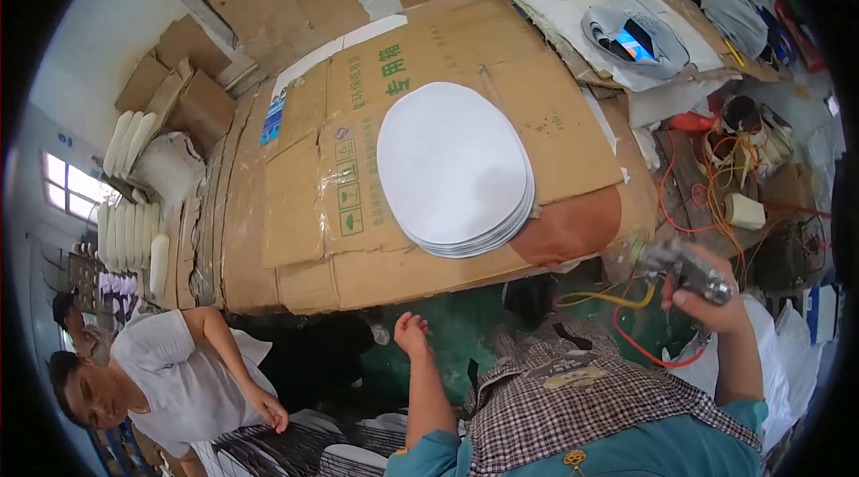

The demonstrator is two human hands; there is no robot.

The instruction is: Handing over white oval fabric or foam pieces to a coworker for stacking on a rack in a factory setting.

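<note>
From my seat at the far end, I see the right hand (716,291) wrapped around a metal spray gun (682,271), just off the right front corner of the table (300,289); a yellow hose (617,300) and a red hose (637,344) hang near it; the left hand (412,334) hangs in the air before the table's front edge, fingers loosely bent (I cannot tell whether they close fully).

A stack of white ovals (455,159) lies on flattened cardboard (313,208) over the table, right of its middle; a reddish-brown patch (577,228) shows beside it, toward the gun.

As for containers, a round grey holder (673,65) at the upper right has a lit phone (635,43) inside; a dark pot (739,112) sits below it among cords (713,168), its contents too small for me to read; a brown carton (204,92) stands at the far left, its inside hidden from me; another person (165,352) in a white shirt is at the lower left.
</note>
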